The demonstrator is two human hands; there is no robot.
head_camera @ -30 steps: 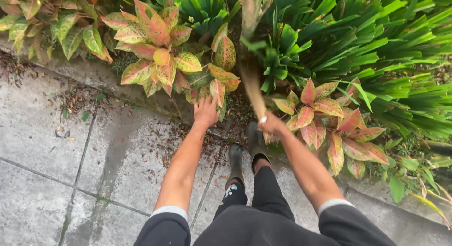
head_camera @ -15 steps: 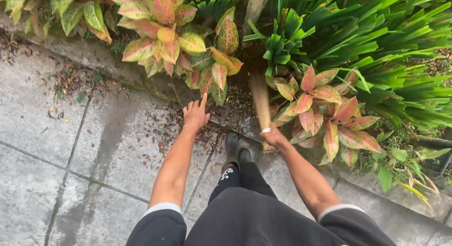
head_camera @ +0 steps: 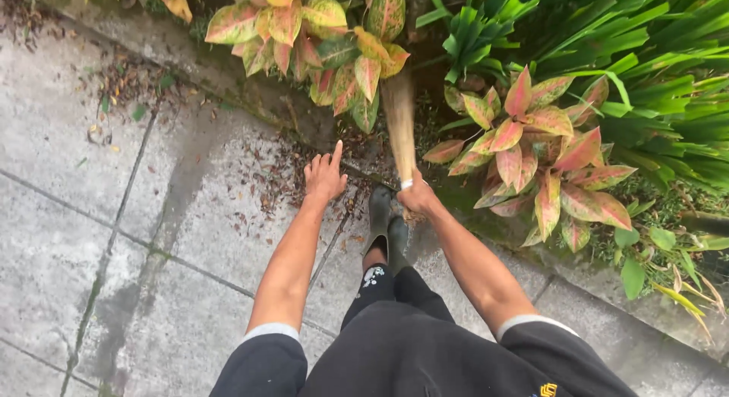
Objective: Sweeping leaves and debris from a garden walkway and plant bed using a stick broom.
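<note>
My right hand (head_camera: pixel 418 196) is closed around the handle end of a straw hand broom (head_camera: pixel 398 122), whose bristles reach up toward the plant bed and look blurred. My left hand (head_camera: pixel 324 174) hovers empty with fingers spread, forefinger pointing, over scattered brown leaf litter (head_camera: pixel 267 186) on the wet concrete pavement (head_camera: pixel 91 215). A pink-and-green leafy plant (head_camera: pixel 319 40) grows just beyond my left hand, and another (head_camera: pixel 535 150) stands to the right of the broom. My dark rubber boots (head_camera: pixel 386 222) stand between my arms.
A low concrete kerb (head_camera: pixel 228 82) separates the pavement from the bed. Long green strap-leaved plants (head_camera: pixel 638 70) fill the upper right. More dry debris (head_camera: pixel 114 86) lies near the kerb at upper left. Paving joints cross the slabs.
My left hand has pulled back from the plant's leaves to above the pavement. The broom and my right hand have shifted left, and the view has dropped toward the pavement.
</note>
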